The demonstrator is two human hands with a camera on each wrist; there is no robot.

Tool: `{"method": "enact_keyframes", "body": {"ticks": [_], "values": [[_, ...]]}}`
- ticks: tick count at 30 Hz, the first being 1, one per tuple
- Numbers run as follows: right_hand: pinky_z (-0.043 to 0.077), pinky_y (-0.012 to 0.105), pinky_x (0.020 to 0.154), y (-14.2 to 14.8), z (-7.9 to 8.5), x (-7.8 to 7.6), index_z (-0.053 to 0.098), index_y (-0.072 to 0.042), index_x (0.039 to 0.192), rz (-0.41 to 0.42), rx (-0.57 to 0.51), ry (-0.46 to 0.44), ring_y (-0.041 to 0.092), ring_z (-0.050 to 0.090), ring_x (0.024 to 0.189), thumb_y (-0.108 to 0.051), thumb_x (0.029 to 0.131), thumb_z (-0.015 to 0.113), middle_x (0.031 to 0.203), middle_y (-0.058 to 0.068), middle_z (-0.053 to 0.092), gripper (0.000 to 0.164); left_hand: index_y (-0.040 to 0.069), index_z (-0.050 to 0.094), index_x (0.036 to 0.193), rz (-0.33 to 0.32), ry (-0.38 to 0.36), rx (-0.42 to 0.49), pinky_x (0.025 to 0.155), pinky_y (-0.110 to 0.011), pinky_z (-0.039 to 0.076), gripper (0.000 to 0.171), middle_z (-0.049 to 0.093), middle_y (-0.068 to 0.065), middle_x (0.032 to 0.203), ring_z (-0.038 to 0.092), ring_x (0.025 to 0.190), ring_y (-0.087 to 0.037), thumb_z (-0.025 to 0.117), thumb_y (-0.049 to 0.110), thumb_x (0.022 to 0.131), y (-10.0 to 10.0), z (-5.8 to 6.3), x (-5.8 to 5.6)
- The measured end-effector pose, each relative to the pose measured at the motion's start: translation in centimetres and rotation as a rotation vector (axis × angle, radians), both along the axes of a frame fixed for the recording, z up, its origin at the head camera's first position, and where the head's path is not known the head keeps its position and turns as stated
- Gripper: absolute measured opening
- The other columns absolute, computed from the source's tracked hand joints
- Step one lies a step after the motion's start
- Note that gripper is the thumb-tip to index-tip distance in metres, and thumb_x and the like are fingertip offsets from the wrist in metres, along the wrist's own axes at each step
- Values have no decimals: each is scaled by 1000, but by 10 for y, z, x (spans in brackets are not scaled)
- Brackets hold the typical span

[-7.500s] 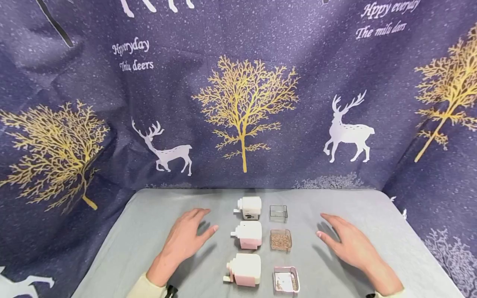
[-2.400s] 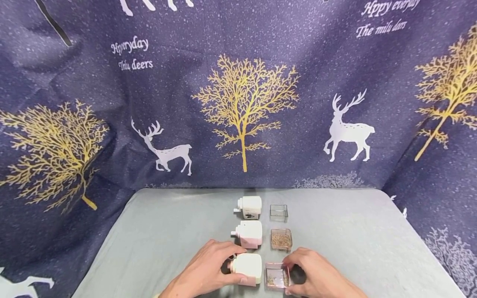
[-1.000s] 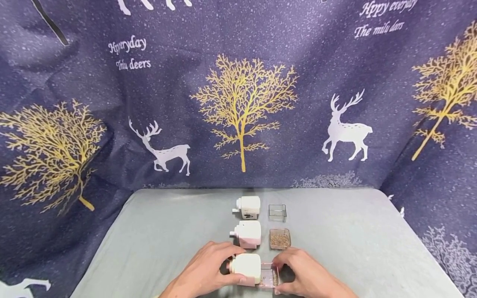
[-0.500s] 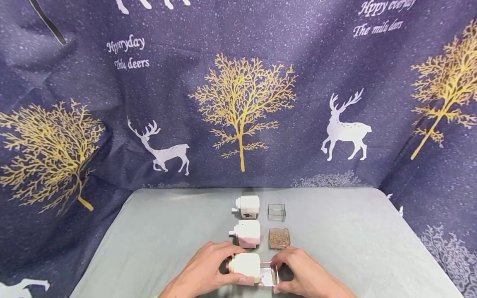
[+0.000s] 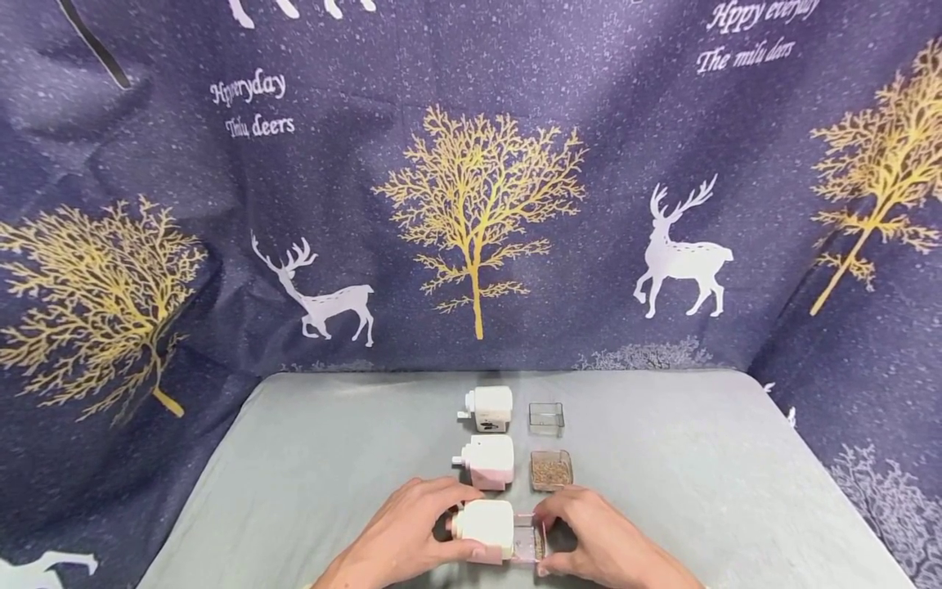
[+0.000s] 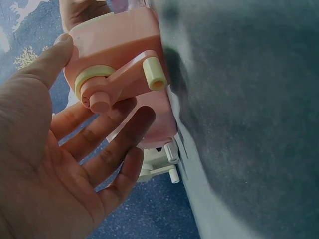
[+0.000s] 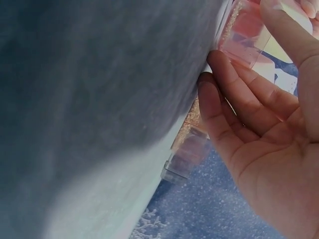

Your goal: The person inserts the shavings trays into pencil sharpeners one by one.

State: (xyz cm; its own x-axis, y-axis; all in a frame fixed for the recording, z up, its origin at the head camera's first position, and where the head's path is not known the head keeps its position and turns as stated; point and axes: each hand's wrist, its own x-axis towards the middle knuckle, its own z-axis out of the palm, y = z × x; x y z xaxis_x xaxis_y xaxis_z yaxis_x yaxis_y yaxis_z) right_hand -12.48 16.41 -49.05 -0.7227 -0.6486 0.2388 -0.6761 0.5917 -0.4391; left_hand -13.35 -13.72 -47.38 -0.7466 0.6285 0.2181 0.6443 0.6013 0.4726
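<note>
Nearest me stands a cream-and-pink hand-crank pencil sharpener [image 5: 487, 525], gripped by my left hand [image 5: 401, 532] between thumb and fingers. Its crank handle [image 6: 154, 73] faces the palm in the left wrist view. My right hand [image 5: 602, 536] pinches a clear pink shavings drawer [image 5: 524, 541] by its sides. The drawer's left end meets the sharpener's right side, and most of it sticks out. Shavings lie inside the drawer, also visible in the right wrist view. How deep its hidden end sits I cannot tell.
Behind stand a pink-and-white sharpener [image 5: 491, 460] and a white one [image 5: 492, 408], cranks to the left. Right of them lie a drawer full of shavings [image 5: 551, 472] and a clear dark-edged drawer [image 5: 546, 417]. A patterned curtain [image 5: 471, 204] hangs beyond the grey table [image 5: 324, 442].
Both hands have come inward from the table's sides and taken hold of the front sharpener and its drawer. The right hand has slid the drawer left against the sharpener, lately only slightly.
</note>
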Motion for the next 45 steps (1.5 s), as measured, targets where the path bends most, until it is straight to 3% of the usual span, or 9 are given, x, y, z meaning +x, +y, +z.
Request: {"method": "enact_keyframes", "body": {"ticks": [10, 18, 30, 45], "values": [[51, 25, 73, -8, 0, -3, 70, -18, 99, 31, -36, 39, 4, 56, 83, -47, 71, 82, 90, -16, 61, 42, 37, 61, 124, -5, -40, 17, 73, -31, 50, 50, 58, 23, 104, 55, 84, 5, 62, 65, 83, 0, 3, 2], [50, 20, 69, -11, 0, -5, 70, -18, 99, 49, -33, 56, 3, 55, 79, -48, 71, 81, 88, -17, 59, 42, 36, 61, 125, 2, -19, 0, 74, -31, 50, 51, 58, 23, 106, 56, 85, 2, 62, 65, 82, 1, 3, 2], [50, 20, 71, -18, 2, -6, 70, -15, 103, 64, -14, 28, 3, 55, 82, -50, 73, 79, 90, -16, 61, 47, 37, 60, 125, 1, -64, 15, 68, -26, 49, 50, 57, 22, 106, 55, 82, 2, 61, 65, 83, 1, 3, 2], [50, 23, 72, -24, 2, -9, 68, -21, 100, 69, 8, 12, 2, 54, 83, -51, 75, 78, 89, -19, 59, 40, 37, 61, 122, -11, -113, 84, 66, -22, 48, 48, 58, 23, 103, 55, 81, 2, 65, 62, 81, 1, 0, 1]]}}
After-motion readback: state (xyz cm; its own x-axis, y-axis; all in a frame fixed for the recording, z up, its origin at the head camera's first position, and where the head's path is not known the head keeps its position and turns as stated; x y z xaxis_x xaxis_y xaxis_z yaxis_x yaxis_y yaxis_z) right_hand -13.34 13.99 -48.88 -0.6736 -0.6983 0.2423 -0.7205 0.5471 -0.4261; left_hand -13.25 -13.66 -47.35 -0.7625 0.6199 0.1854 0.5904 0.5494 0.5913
